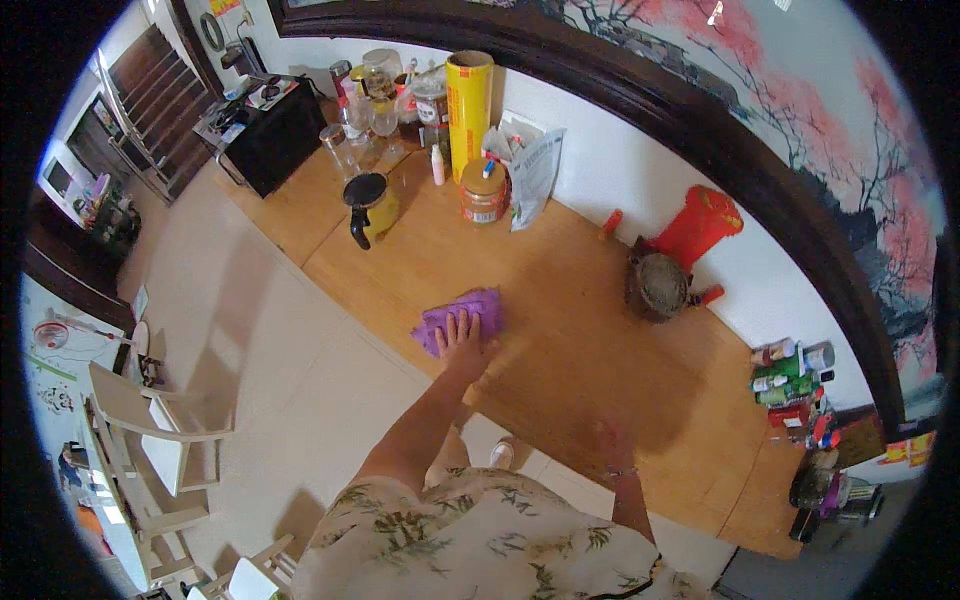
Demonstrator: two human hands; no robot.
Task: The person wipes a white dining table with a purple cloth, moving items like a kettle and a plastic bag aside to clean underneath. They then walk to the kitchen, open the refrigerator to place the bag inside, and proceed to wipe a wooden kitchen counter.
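Observation:
My left hand lies flat on a crumpled purple cloth, its fingers stretched out and spread. The cloth rests on the wooden tabletop, close to the table's front edge. Farther right, my right hand is over the near edge of the table. It is smeared by motion, so its fingers cannot be made out. A bracelet shows on that wrist. Beyond the cloth stands a yellow pitcher with a black lid and handle.
An orange-lidded jar, a tall yellow roll and several glass jars stand along the wall. A dark pot with red pieces sits at the back. Bottles crowd the right end. A black box-shaped appliance is far left. Chairs stand left.

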